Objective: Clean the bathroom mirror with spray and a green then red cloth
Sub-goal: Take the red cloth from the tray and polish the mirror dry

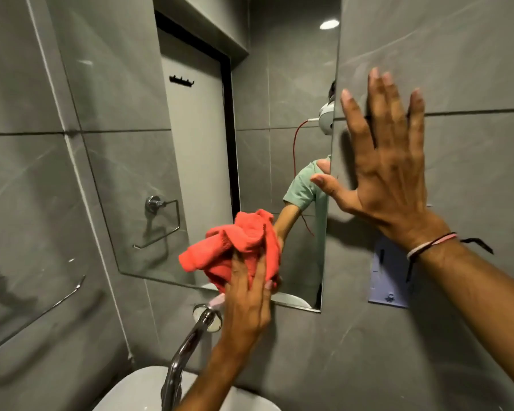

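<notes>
Both hands are up at the wall right now. Left hand (pixel 247 295) is gripping one bunched-up red cloth (pixel 238 247) and pressing it against the lower part of the mirror (pixel 190 143), close to the bottom edge and toward the right side of the glass. Fingers are curling over the back of the cloth, so it's closed around it. Right hand (pixel 383 161) is lying flat and open on the grey tile wall (pixel 457 54) just beside the mirror's right edge, all five fingers spreading out, thumb reaching the mirror edge. Two thin bands (pixel 431 244) are sitting on that wrist, one pale and one dark.

Only one cloth is showing, the red one. One mirror, and it's reflecting a door, one row of hooks, and a bit of a green sleeve with a red cable. One chrome tap (pixel 187 342) is sticking out of the wall just under the left hand, curving down over one white sink (pixel 137 390). One chrome towel ring (pixel 161 221) is showing in the reflection, and one purple plastic thing (pixel 389 280) is sitting on the wall below the right wrist, can't tell what it is.
</notes>
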`<state>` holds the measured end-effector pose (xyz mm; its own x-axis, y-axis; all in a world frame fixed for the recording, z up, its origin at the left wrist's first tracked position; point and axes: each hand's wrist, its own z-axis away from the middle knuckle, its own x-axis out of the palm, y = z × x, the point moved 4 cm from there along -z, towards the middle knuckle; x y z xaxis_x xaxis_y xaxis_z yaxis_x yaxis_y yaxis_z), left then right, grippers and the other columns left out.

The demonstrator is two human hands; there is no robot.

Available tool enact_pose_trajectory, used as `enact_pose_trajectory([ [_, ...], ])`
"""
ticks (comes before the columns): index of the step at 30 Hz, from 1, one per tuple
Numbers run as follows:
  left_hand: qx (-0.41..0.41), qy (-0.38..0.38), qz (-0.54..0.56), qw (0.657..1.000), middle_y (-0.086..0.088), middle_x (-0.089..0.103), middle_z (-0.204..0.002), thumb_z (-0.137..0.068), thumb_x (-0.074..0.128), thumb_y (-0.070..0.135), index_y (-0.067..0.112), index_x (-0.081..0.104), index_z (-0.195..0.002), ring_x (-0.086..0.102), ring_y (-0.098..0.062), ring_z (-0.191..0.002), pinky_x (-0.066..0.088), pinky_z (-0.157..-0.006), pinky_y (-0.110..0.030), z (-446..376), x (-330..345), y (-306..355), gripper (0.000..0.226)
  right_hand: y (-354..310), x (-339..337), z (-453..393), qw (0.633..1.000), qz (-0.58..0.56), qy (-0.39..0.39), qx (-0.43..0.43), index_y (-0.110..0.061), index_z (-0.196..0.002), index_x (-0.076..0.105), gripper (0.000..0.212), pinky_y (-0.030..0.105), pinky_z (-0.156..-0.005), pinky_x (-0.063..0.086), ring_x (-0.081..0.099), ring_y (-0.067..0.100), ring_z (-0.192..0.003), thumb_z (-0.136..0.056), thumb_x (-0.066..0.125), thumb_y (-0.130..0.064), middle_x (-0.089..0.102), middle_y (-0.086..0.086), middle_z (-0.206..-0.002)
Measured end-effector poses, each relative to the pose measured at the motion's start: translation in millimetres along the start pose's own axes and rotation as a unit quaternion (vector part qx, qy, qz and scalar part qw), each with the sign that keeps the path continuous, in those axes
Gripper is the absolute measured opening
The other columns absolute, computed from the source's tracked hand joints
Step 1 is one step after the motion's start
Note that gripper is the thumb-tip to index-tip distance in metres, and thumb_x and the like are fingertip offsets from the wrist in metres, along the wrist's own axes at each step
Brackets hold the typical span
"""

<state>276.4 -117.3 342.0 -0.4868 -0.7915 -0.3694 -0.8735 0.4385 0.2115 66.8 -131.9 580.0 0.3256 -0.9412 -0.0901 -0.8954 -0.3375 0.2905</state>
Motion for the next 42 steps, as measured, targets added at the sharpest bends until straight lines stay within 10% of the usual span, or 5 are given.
enact_pose_trajectory([
  [8, 0.055, 0.045, -0.087, 0.994, -0.018, 0.030, -0.166, -0.101, 0.050, 0.033, 0.025, 0.040, -0.155, 0.030, -0.031, -0.151, 0.041, -0.093, -0.043, -119.6, -8.0, 63.3, 0.055, 6.6, -8.4, 0.0, 0.997, -0.057, 0.046, 0.009, -0.010, -0.158, 0.032, 0.095, 0.061, -0.127, 0.008, 0.026, 0.042, -0.154, -0.093, 0.029, -0.079, 0.030, 0.030, -0.163],
  [23, -0.038, 0.018, -0.020, 0.999, -0.022, 0.007, -0.172, -0.093, 0.040, 0.061, 0.029, 0.009, -0.164, 0.016, -0.040, -0.158, 0.036, -0.116, -0.062, -184.5, -88.1, 81.1, 0.085, 13.9, -74.6, 0.7, 0.969, -0.230, -0.060, 0.069, -0.011, -0.154, 0.041, 0.086, 0.039, -0.122, 0.035, 0.041, 0.027, -0.149, -0.095, 0.034, -0.073, 0.047, 0.014, -0.158],
  [32, 0.137, -0.129, 0.191, 0.963, 0.012, -0.005, -0.173, -0.085, 0.060, 0.033, 0.038, -0.014, -0.160, 0.005, -0.011, -0.162, 0.019, -0.130, -0.052, -173.1, -133.7, 167.8, 0.105, 2.3, -92.0, -5.4, 0.617, -0.655, -0.226, 0.373, -0.031, -0.096, 0.078, 0.031, 0.037, -0.087, 0.055, 0.076, 0.009, -0.092, -0.083, 0.067, -0.058, 0.080, -0.008, -0.095],
  [36, 0.134, -0.191, 0.214, 0.948, 0.007, 0.030, -0.169, -0.085, 0.063, 0.037, 0.036, -0.014, -0.162, 0.026, 0.001, -0.154, 0.021, -0.123, -0.012, -163.0, -144.3, 181.9, 0.108, 7.1, -113.2, 8.4, 0.554, -0.699, -0.226, 0.393, -0.036, -0.121, 0.074, 0.073, 0.055, -0.106, 0.051, 0.071, 0.020, -0.118, -0.075, 0.050, -0.088, 0.077, -0.001, -0.124],
  [42, 0.205, -0.237, 0.215, 0.925, 0.009, 0.056, -0.149, -0.076, 0.073, -0.004, 0.015, 0.019, -0.163, 0.042, 0.004, -0.146, 0.035, -0.121, -0.021, -158.0, -152.2, 191.9, 0.104, 18.1, -142.2, 18.3, 0.312, -0.825, -0.338, 0.327, -0.006, -0.157, 0.037, 0.120, 0.061, -0.127, 0.019, 0.032, 0.039, -0.153, -0.079, 0.020, -0.095, 0.036, 0.024, -0.163],
])
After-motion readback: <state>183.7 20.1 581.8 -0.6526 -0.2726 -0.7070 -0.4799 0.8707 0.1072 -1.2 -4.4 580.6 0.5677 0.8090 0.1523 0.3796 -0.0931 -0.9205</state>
